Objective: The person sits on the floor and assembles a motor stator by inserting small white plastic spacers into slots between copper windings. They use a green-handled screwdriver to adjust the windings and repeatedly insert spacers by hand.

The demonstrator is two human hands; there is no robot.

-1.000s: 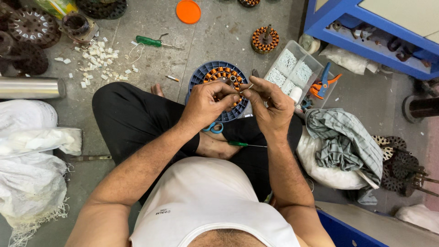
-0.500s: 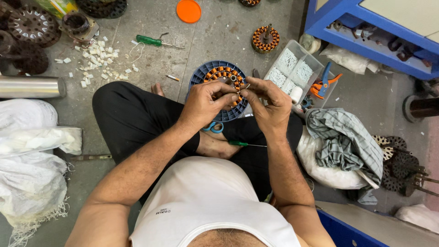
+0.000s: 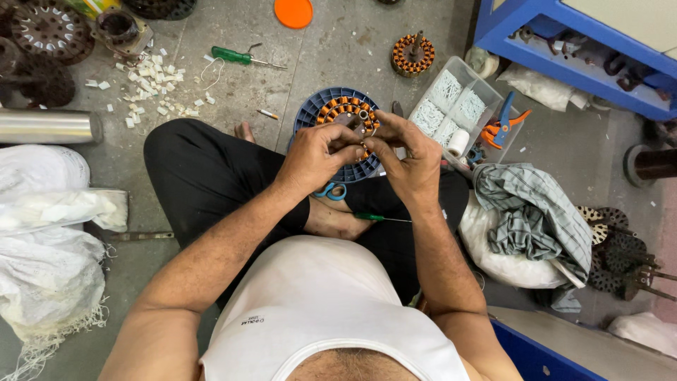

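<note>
- The wound stator (image 3: 343, 120), copper coils in a blue round frame, sits on the person's lap.
- Left hand (image 3: 314, 156) and right hand (image 3: 409, 159) are pinched shut over its coils; what they grip is too small to tell.
- It looks heavy and rigid, its thin wire fragile; the blue rim seems the safest hold.
</note>
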